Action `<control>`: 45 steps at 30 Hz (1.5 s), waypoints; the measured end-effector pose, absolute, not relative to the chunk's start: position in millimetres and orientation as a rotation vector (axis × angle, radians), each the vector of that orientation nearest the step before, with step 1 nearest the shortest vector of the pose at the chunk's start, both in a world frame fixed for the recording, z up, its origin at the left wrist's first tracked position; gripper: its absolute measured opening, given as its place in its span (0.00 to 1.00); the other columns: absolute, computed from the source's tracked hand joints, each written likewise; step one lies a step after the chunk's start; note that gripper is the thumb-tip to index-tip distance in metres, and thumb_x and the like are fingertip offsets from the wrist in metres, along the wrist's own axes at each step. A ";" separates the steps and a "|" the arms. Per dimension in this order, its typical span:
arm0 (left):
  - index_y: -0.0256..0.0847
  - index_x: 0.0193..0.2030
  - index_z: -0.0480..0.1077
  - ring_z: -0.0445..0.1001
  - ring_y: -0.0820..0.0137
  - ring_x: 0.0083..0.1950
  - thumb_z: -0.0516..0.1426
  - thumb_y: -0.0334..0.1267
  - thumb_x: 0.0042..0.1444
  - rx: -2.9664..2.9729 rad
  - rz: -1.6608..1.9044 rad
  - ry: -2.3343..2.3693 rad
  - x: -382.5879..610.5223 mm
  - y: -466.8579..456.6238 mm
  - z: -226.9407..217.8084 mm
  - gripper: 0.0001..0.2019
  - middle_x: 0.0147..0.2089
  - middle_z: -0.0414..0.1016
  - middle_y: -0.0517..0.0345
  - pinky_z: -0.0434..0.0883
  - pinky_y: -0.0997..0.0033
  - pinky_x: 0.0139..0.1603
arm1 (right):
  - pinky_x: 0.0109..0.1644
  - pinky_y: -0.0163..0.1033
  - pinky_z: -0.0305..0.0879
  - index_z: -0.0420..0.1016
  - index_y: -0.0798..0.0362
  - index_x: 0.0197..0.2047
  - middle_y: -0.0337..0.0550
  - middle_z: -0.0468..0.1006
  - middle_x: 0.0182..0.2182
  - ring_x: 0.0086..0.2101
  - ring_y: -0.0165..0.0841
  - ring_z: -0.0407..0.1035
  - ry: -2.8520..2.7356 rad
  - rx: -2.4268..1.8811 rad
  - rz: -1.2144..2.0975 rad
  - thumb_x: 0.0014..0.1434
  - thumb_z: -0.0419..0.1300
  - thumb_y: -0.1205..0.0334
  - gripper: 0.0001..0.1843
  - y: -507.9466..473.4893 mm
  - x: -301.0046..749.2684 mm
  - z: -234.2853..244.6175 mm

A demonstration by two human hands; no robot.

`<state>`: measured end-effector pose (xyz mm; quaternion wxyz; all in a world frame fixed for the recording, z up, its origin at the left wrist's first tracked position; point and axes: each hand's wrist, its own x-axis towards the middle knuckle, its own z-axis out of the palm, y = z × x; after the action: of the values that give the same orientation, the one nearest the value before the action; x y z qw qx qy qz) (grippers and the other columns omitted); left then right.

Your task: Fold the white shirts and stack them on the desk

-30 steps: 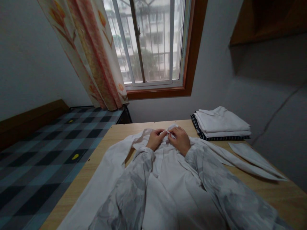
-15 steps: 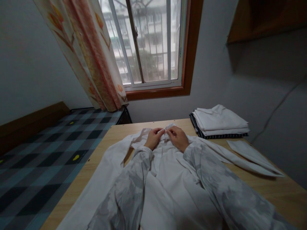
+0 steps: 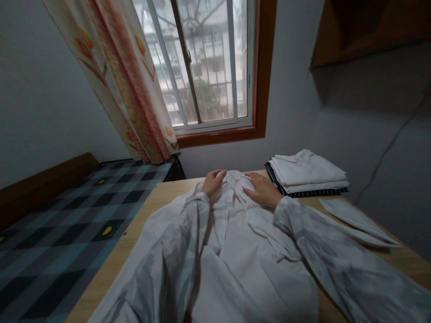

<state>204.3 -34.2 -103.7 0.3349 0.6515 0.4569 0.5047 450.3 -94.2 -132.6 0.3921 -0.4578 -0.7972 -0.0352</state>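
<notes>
A white shirt (image 3: 242, 242) lies spread over the wooden table (image 3: 161, 190), its collar end at the far side. At the left of the collar my left hand (image 3: 213, 183) is closed, its fingers and thumb pinching the cloth. My right hand (image 3: 264, 190) rests on the shirt right of the collar, thumb and fingers apart. One white sleeve (image 3: 367, 235) reaches out to the right beyond my right forearm. Parts of the shirt are hidden under my forearms.
A stack of folded white clothes (image 3: 308, 172) sits at the table's back right, on dark striped cloth. To the left is a bed with a checked cover (image 3: 87, 224). A window (image 3: 208, 67) with a flowered curtain (image 3: 134, 98) is behind, and a wooden cabinet (image 3: 370, 36) hangs upper right.
My hands, close together at the collar before, have moved apart. The right hand has shifted right and opened onto the cloth; the left has moved slightly left. The view has turned a little.
</notes>
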 end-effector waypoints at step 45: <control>0.36 0.40 0.81 0.72 0.70 0.31 0.67 0.47 0.56 1.700 1.322 1.137 204.5 -117.6 -157.8 0.14 0.34 0.82 0.54 0.68 0.72 0.34 | 0.42 0.39 0.66 0.81 0.49 0.45 0.41 0.82 0.37 0.35 0.34 0.73 -1.848 -0.995 0.290 0.69 0.63 0.58 0.06 -138.1 391.4 -145.1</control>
<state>204.5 -117.6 -157.8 0.3460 0.6550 0.4382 0.5092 391.4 -138.1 -145.1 0.4893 -0.4094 -0.7607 0.1194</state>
